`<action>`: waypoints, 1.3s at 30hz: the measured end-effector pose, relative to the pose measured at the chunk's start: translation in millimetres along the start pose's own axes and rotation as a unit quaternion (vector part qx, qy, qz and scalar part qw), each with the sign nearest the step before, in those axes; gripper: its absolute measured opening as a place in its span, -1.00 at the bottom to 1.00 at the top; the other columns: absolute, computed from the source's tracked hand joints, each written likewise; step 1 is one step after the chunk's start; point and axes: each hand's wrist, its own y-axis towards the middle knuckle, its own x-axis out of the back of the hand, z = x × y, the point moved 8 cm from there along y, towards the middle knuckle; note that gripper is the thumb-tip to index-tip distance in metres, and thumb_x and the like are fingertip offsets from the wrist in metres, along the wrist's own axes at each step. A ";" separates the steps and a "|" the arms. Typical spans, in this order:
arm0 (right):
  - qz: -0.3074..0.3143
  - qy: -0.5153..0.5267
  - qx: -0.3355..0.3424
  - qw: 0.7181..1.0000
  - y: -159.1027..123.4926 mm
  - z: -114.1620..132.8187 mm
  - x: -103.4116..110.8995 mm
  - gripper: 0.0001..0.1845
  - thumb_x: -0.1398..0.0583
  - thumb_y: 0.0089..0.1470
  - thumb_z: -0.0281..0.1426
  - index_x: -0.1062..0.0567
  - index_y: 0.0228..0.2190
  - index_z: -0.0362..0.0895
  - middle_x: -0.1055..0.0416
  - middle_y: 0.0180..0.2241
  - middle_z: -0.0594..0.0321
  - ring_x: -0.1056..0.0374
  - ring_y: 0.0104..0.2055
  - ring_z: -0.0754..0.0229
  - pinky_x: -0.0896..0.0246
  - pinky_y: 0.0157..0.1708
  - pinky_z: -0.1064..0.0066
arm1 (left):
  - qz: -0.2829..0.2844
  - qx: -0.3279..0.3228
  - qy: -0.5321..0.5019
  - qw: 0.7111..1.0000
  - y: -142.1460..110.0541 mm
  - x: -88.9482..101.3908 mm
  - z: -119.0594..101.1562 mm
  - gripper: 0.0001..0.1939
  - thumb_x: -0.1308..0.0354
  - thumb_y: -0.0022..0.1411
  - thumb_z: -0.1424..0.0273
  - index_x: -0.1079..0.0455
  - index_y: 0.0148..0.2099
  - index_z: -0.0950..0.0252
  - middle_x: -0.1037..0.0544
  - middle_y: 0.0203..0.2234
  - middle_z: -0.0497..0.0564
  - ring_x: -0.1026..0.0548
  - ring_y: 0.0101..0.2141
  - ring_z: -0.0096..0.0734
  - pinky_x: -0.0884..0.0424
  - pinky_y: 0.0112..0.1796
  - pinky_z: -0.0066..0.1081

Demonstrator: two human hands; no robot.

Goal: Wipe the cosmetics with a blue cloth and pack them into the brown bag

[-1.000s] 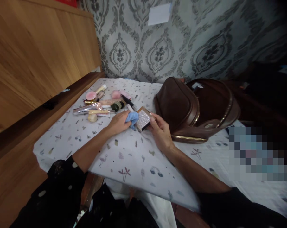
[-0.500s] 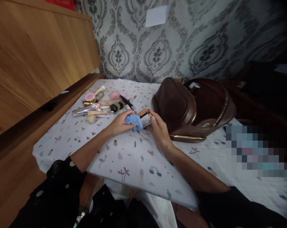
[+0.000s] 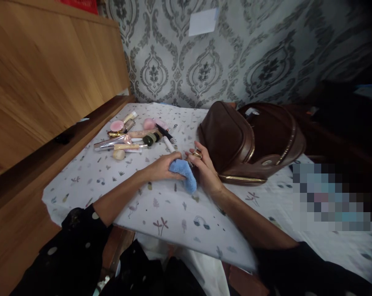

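Note:
My left hand [image 3: 161, 166] is closed on a blue cloth [image 3: 183, 173] and presses it against a small glittery compact case [image 3: 197, 154]. That case is gripped by my right hand [image 3: 204, 168], with only its gold edge showing between the fingers. Both hands rest on the patterned white tablecloth [image 3: 167, 205], just left of a brown leather bag [image 3: 250, 142].
A cluster of cosmetics [image 3: 133, 135] with tubes, pink puffs and pencils lies at the table's far left. A wooden panel [image 3: 50, 78] and dark ledge [image 3: 56, 144] run along the left. Patterned wallpaper stands behind. A blurred patch [image 3: 330, 197] lies at right.
The compact has turned in my right hand so its glittery face no longer shows. The blue cloth has moved down and right across it and now covers most of it.

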 end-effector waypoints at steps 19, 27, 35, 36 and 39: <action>0.112 0.076 0.010 0.991 -9.5 21.6 -25.3 -0.29 -0.22 0.09 -0.06 -0.29 0.24 0.03 -0.49 -0.02 0.27 -0.37 0.06 0.07 -0.19 0.15 0.21 | -0.133 0.102 -0.035 0.985 -3.2 11.8 30.2 -0.61 0.02 0.32 0.07 -0.41 -0.21 0.29 -0.53 -0.42 -0.02 -0.49 -0.36 -0.36 -0.42 -0.26 -0.39; 0.082 0.106 -0.026 0.991 -9.4 17.2 -21.4 -0.29 -0.23 0.08 -0.07 -0.31 0.23 0.03 -0.51 -0.05 0.29 -0.40 0.03 0.08 -0.19 0.14 0.24 | -0.112 0.077 0.146 0.980 -2.0 11.3 17.0 -0.82 0.04 0.34 0.34 -0.32 -0.08 0.24 -0.58 -0.25 0.03 -0.54 -0.20 -0.24 -0.43 -0.12 -0.30; 0.052 0.063 -0.010 0.997 -6.2 17.2 -16.6 -0.31 -0.18 0.09 0.02 -0.35 0.19 0.01 -0.50 -0.02 0.21 -0.36 0.10 0.03 -0.26 0.10 0.20 | -0.026 0.093 0.354 0.930 -3.6 -4.7 9.2 -0.72 0.03 0.31 0.33 -0.29 0.02 0.29 -0.58 -0.13 0.17 -0.57 -0.18 -0.09 -0.45 -0.18 -0.22; 0.049 0.048 -0.005 0.998 -5.6 17.1 -15.8 -0.32 -0.17 0.10 0.04 -0.37 0.17 0.00 -0.50 -0.03 0.20 -0.35 0.11 0.02 -0.27 0.09 0.20 | -0.012 0.092 0.369 0.925 -3.6 -6.6 7.6 -0.71 0.03 0.31 0.32 -0.30 0.02 0.31 -0.59 -0.14 0.19 -0.57 -0.20 -0.08 -0.45 -0.19 -0.21; 0.042 -0.005 0.010 0.999 -3.9 16.8 -13.6 -0.33 -0.09 0.14 0.10 -0.43 0.12 -0.02 -0.51 -0.08 0.15 -0.36 0.09 0.01 -0.29 0.06 0.17 | 0.027 0.084 0.397 0.913 -3.7 -11.5 1.8 -0.71 0.03 0.32 0.30 -0.33 -0.01 0.33 -0.59 -0.19 0.20 -0.57 -0.22 -0.03 -0.45 -0.20 -0.17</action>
